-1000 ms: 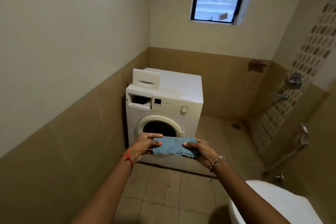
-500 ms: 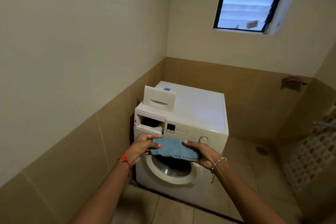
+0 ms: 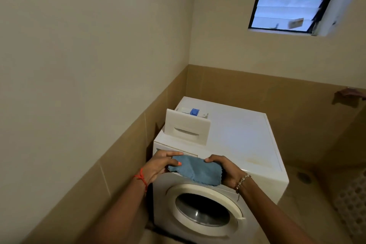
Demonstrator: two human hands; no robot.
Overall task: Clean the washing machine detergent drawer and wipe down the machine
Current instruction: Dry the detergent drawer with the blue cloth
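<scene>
A: How far along does it look?

B: Early. Nearest, the left hand (image 3: 158,164) and right hand (image 3: 223,168) each pinch an end of a folded blue cloth (image 3: 195,170), fingers clamped on it, in front of the washing machine's (image 3: 237,140) front top edge, above the round door (image 3: 208,212)

A: And the detergent drawer?

B: The detergent drawer (image 3: 187,128) is already out, lying on the machine's top at the front left corner. Whether it's been cleaned I can't tell

A: The wipe-down?

B: Seemingly unfinished: a faint yellowish stain (image 3: 255,159) shows near the front edge of the top
</scene>
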